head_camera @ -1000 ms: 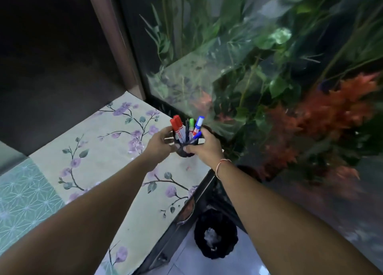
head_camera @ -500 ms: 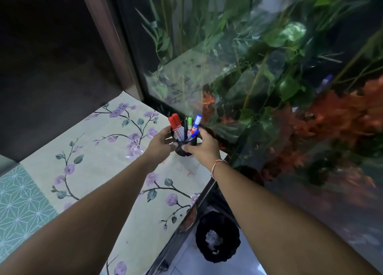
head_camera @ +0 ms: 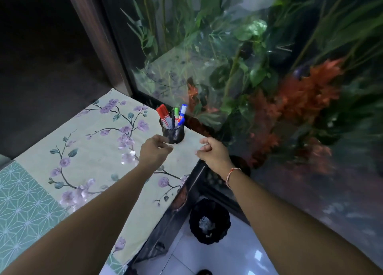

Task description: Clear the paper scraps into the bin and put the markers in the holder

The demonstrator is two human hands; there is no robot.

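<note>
Markers upright in the holder (head_camera: 172, 132), both hands empty just in front of it.

The black mesh holder stands on the floral tablecloth (head_camera: 99, 150) near the table's far corner, close to the glass pane (head_camera: 207, 67). In it stand 2 red-capped markers (head_camera: 162, 114), a green one (head_camera: 176, 112) and 2 blue ones (head_camera: 182, 111). The left hand (head_camera: 153, 153), just nearer than the holder, has its fingers loosely curled and grips nothing; the right hand (head_camera: 213, 153), to the holder's right, is likewise half curled and empty. Below the holder's table corner, a black bin (head_camera: 209, 220) on the floor holds crumpled paper scraps (head_camera: 205, 223).
</note>
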